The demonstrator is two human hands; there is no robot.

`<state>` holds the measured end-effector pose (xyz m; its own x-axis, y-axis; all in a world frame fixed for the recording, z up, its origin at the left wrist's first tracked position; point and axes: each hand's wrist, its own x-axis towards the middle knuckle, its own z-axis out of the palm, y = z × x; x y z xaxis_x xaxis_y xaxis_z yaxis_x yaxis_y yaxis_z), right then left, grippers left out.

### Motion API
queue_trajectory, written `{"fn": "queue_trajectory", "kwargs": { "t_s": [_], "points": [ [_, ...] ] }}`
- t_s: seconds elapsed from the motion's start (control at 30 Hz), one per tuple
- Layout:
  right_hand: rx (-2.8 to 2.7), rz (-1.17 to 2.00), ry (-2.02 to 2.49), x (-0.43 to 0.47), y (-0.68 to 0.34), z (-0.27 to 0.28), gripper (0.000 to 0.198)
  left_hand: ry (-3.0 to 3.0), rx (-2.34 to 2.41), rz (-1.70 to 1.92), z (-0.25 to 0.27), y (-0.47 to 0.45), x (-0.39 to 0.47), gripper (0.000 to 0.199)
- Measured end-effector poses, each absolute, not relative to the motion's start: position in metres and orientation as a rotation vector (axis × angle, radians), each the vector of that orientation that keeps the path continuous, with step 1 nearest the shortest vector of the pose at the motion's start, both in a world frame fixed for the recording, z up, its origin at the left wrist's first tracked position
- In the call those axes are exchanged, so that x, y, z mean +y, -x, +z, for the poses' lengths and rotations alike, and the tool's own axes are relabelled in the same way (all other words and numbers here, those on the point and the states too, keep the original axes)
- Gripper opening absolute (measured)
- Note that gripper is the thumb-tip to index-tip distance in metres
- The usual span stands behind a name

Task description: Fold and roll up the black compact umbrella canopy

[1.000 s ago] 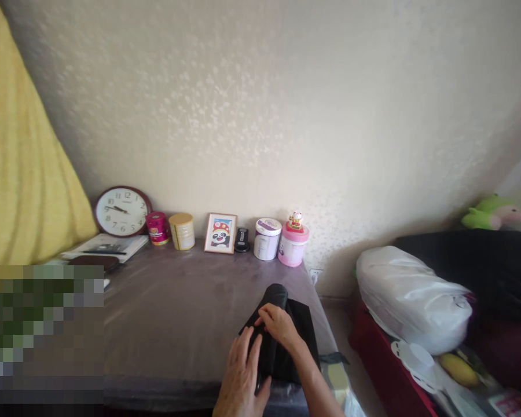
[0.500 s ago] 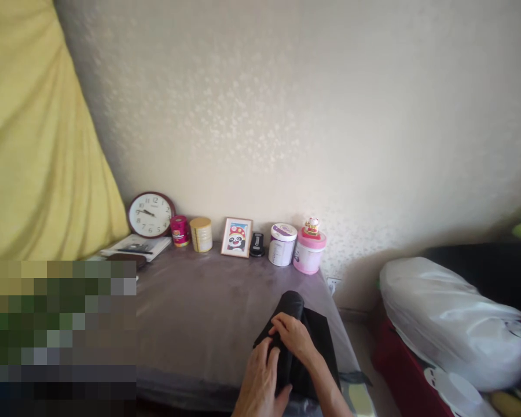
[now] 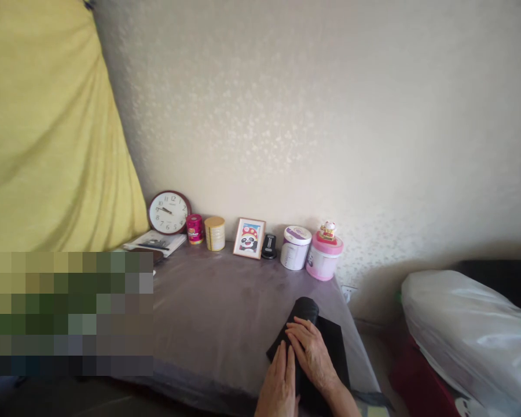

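A black cloth-like sheet (image 3: pixel 330 341), partly rolled up, lies at the near right of the covered table. Its thick rolled part (image 3: pixel 307 308) slants away from me, with a flat piece spread to the right. My left hand (image 3: pixel 278 379) rests on the near left side of the roll, fingers stretched out side by side. Across the top of the roll lies my right hand (image 3: pixel 315 356), fingers extended and pressing flat. Neither hand is wrapped round the sheet. Part of the roll is hidden under both hands.
Along the wall stand a clock (image 3: pixel 169 212), pink can (image 3: pixel 195 229), yellow-lidded can (image 3: pixel 215 234), panda picture (image 3: pixel 249 238), black device (image 3: pixel 268 247), white tub (image 3: pixel 296 249) and pink tub (image 3: pixel 323 260) bearing a cat figurine (image 3: pixel 328 231). A white plastic bag (image 3: pixel 469 324) bulges at right.
My fingers have gone from curled on the black roll to straighter and flatter. The view has turned slightly left, so everything sits further right.
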<state>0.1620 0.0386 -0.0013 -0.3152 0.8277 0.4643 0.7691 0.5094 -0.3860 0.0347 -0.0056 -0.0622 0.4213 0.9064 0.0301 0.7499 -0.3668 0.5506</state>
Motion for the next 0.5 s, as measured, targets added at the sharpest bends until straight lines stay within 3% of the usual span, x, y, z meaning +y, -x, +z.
{"fn": "queue_trajectory", "kwargs": {
  "t_s": [0.3,0.5],
  "points": [
    [-2.090,0.051,1.500,0.096,-0.179,-0.016,0.031,-2.123,1.422,0.352,-0.055,-0.035,-0.003,0.084],
    [-2.030,0.026,1.607,0.121,-0.190,-0.022,0.035,-2.079,1.356,0.255,-0.045,-0.030,-0.001,0.099]
  ]
}}
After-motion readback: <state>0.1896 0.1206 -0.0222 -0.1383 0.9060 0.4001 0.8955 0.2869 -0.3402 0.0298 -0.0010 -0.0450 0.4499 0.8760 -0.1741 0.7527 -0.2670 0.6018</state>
